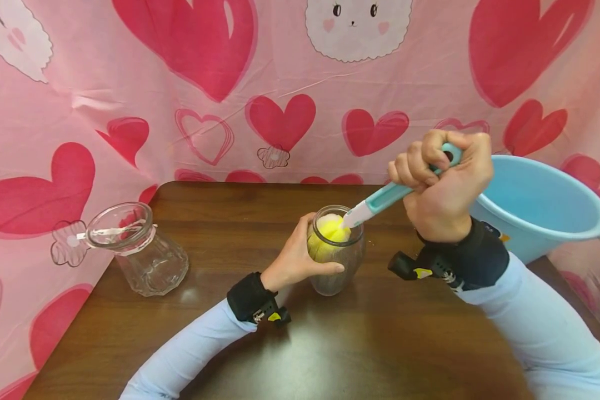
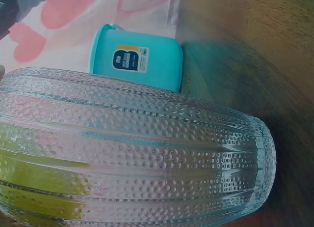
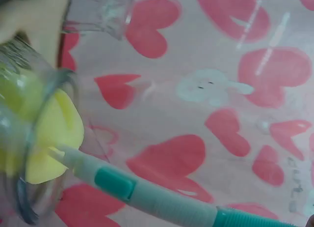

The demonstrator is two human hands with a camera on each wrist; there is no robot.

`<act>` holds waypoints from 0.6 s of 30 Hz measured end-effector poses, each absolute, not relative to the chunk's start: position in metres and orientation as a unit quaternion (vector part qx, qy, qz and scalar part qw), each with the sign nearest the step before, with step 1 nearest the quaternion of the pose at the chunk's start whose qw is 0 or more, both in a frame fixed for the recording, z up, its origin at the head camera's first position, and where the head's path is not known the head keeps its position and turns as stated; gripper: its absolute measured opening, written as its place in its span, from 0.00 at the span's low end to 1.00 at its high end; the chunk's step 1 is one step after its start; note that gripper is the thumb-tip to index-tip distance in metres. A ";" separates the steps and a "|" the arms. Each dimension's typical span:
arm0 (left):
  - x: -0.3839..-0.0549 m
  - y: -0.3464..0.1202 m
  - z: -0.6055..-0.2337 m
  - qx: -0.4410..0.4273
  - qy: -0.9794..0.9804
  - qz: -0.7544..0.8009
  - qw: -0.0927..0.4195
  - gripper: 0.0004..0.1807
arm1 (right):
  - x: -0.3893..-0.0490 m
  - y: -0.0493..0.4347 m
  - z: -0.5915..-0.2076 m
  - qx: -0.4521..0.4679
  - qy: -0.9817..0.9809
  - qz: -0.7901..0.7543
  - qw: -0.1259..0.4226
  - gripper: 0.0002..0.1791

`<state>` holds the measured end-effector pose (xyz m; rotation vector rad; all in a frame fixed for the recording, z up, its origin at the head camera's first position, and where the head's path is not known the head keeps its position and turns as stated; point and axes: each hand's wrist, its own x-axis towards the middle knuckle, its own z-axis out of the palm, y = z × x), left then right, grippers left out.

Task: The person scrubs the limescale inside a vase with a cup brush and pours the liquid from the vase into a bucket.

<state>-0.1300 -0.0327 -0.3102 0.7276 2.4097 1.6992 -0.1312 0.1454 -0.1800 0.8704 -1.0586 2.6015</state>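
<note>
Right fingers (image 1: 415, 161) clench a brush (image 1: 387, 197) slanting down-left into the upright jar (image 1: 337, 278) the left hand (image 1: 291, 256) grips; bucket (image 2: 167, 60) label (image 2: 131, 59) reads "GOODS."

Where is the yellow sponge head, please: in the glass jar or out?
At least partly in: the yellow sponge head shows through the dimpled glass jar below its rim.

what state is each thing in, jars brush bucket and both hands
Textured jar: lidless, gripped
Yellow sponge: inside the textured jar's upper part
Brush handle: slanted, sticking out of the jar
Left hand: around the textured jar
Right hand: curled round the brush handle
Other jar: upright, lidless, not held
Blue bucket: upright, open-topped
</note>
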 end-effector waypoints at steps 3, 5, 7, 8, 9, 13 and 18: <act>-0.132 -0.032 -0.314 0.240 0.792 0.558 0.053 0.47 | -0.129 0.148 -0.176 0.299 -0.357 0.877 0.120 0.21; -0.137 -0.032 -0.323 0.237 0.793 0.558 0.055 0.49 | -0.128 0.149 -0.176 0.300 -0.359 0.875 0.124 0.21; -0.143 -0.031 -0.332 0.240 0.793 0.558 0.051 0.50 | -0.127 0.148 -0.178 0.302 -0.362 0.873 0.126 0.21; -0.146 -0.031 -0.337 0.240 0.793 0.558 0.049 0.51 | -0.127 0.147 -0.179 0.305 -0.363 0.872 0.124 0.21; -0.149 -0.031 -0.342 0.241 0.792 0.559 0.046 0.51 | -0.127 0.146 -0.180 0.310 -0.365 0.869 0.122 0.21; -0.150 -0.032 -0.345 0.242 0.791 0.561 0.035 0.51 | -0.128 0.139 -0.187 0.340 -0.381 0.852 0.113 0.17; -0.150 -0.032 -0.345 0.244 0.796 0.554 0.018 0.51 | -0.133 0.128 -0.200 0.368 -0.416 0.825 0.105 0.15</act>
